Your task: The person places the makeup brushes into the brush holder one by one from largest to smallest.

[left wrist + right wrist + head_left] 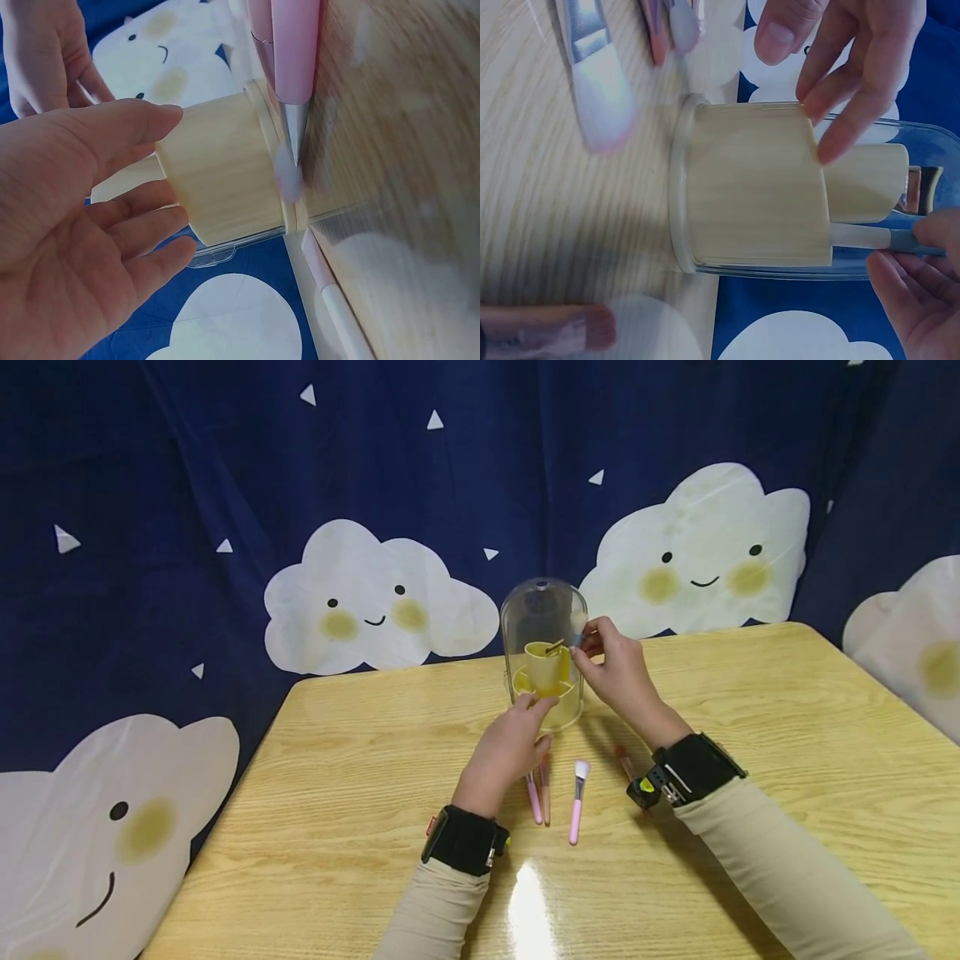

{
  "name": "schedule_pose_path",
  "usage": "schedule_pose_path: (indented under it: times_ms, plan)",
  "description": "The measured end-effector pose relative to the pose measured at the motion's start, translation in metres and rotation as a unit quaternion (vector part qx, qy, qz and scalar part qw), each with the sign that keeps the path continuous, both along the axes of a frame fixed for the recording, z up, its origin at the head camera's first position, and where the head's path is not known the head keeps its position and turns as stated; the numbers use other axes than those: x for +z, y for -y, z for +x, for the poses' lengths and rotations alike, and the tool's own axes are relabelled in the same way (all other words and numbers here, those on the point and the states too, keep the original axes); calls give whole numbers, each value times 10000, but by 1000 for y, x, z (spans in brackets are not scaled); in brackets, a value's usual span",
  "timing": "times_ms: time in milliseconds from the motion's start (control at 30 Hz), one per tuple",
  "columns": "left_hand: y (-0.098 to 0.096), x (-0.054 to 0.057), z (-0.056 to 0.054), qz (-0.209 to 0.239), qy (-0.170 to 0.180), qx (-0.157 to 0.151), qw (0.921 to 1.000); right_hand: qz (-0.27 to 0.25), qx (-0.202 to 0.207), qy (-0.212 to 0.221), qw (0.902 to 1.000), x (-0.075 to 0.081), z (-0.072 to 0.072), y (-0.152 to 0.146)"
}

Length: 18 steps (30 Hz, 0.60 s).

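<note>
A cream cylindrical makeup brush holder (750, 184) with a raised central cup (542, 664) stands at the table's back, its clear domed cover (528, 610) around the rear. My right hand (622, 672) pinches a makeup brush (862, 236) with a white handle and blue ferrule. The brush points handle-down at the holder's right side, its lower end hidden behind the rim. At the front rim, my left hand (506, 747) has its fingertips on or close to the holder, fingers loosely extended. A short brush with a dark tip (928, 187) leans in the central cup.
On the wooden table (360, 777), a pink brush (576, 810) with white bristles lies before the holder. Two more brushes (534, 802) lie beside it, partly under my left hand. A brown-bristled brush (624, 760) lies below my right wrist. A dark blue cloud-patterned curtain (450, 468) hangs behind.
</note>
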State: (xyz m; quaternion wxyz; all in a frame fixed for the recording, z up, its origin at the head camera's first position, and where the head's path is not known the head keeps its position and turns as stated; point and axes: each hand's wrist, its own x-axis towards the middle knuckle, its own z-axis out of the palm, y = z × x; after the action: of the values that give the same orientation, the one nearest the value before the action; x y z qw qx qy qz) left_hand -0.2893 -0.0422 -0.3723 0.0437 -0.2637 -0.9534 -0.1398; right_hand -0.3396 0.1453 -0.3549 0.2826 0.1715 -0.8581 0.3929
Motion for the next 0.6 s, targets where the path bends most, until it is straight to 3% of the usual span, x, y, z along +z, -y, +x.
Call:
schedule_pose_path:
  times_ms: [233, 600]
  plan:
    - [1, -2, 0, 2, -173, -89, 9998, -51, -32, 117, 9999, -7, 0, 2]
    - [1, -2, -1, -139, -195, -96, 9997, 175, -402, 149, 9989, -18, 0, 4]
